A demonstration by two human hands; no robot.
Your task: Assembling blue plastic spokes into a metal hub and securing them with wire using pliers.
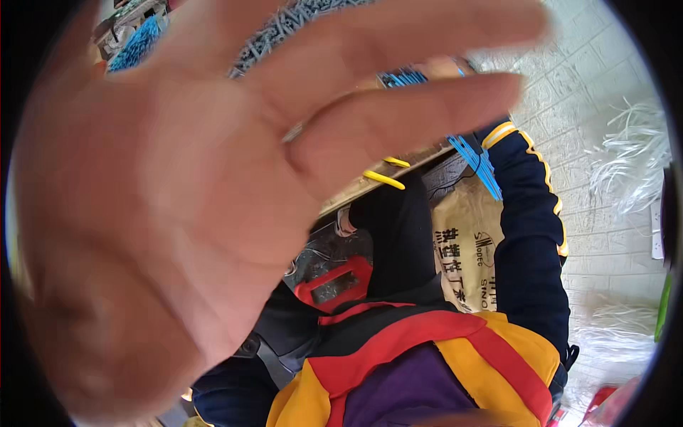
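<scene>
Very close to the camera, my left hand (178, 178) covers most of the left and upper middle of the head view. Its palm faces the camera, with fingers stretched and spread to the right, holding nothing. Farther off, my right arm (530, 206) in a dark sleeve with yellow trim reaches to the bench. Only a small patch of my right hand (447, 67) shows between the left fingers. Thin blue strips (404, 77) lie beside it, and more blue strips (475, 165) stick out below the left fingers. My right fingers are hidden, so their grip cannot be made out.
A yellow-handled tool (384, 178) lies at the bench edge. Behind my left hand are a grey heap of small pieces (284, 32) and a blue bundle (139, 44). A brown printed sack (466, 242) and a red-handled object (334, 285) sit lower. White stringy bundles (633, 160) are at right.
</scene>
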